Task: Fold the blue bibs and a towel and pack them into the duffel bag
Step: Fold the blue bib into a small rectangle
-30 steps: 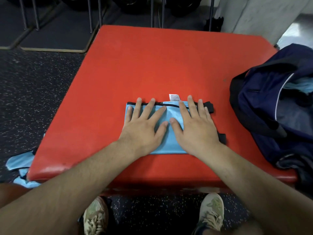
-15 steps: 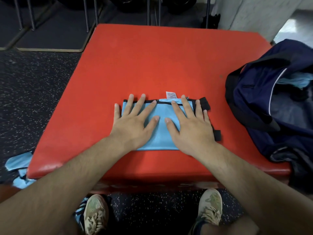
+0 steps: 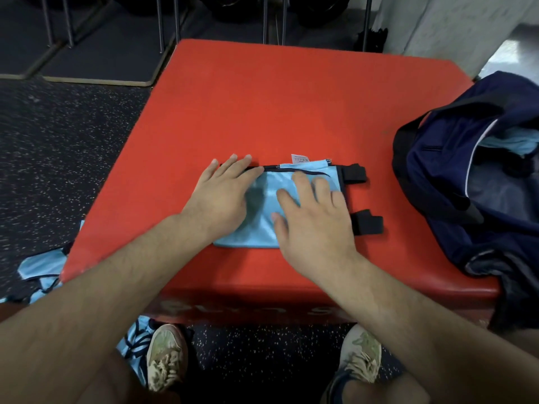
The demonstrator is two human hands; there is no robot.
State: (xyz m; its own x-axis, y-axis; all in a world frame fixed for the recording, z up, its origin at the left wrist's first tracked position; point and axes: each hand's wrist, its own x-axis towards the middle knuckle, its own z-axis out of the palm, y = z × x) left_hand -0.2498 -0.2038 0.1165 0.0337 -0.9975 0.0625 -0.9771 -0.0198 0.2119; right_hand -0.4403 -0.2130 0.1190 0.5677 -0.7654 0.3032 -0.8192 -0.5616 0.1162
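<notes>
Left hand (image 3: 223, 196) and right hand (image 3: 316, 221) flat, fingers spread on folded blue bib (image 3: 264, 225), red padded platform (image 3: 291, 106), speckled gym floor (image 3: 58, 147)

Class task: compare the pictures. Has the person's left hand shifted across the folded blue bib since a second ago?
Yes. The left hand has slid leftward toward the folded bib's left edge, away from the white label.

red padded box (image 3: 291, 106) | speckled floor (image 3: 58, 158) | two worn sneakers (image 3: 166, 357) | possibly rack legs (image 3: 160, 21)

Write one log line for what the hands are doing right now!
step: flattening folded bib | left hand: flat on bib | right hand: flat on bib | duffel bag: open, beside
</notes>
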